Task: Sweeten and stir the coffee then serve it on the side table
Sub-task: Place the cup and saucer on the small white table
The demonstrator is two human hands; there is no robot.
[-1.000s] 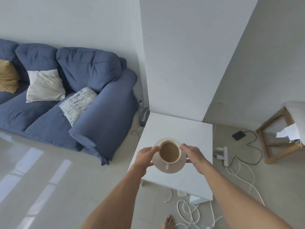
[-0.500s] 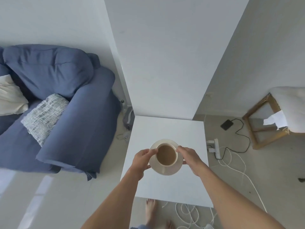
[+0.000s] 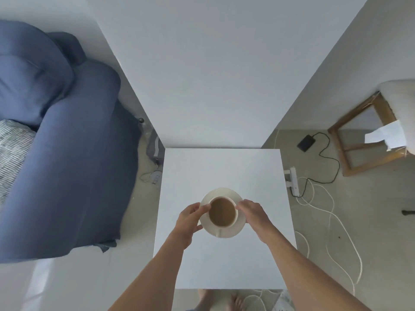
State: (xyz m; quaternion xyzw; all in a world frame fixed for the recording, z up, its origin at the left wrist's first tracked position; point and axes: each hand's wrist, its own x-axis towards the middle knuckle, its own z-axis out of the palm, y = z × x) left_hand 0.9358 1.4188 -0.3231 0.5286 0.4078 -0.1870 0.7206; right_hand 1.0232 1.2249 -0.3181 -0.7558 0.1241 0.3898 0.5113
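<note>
We held the saucer (image 3: 233, 230) by its rim, left hand (image 3: 190, 217) and right hand (image 3: 252, 213) opposite; best lowered level and slowly onto the worktop (image 3: 222, 167), cup (image 3: 222, 212) nearly full.

A single wide-angle camera worn on the person's head looks steeply down and forward over a white table (image 3: 224, 171), taking in the whole tabletop from directly above its near edge. Both forearms reach in from the bottom of the frame, and bare feet (image 3: 235, 303) show just below the table's front edge, placing the lens close over the scene. The view faces a white wall corner (image 3: 213, 75) behind the table. Lens distortion bends the edges, where a blue sofa (image 3: 74, 176) fills the left side and a wooden stool (image 3: 361, 144) and floor cables (image 3: 325, 212) sit at right.
</note>
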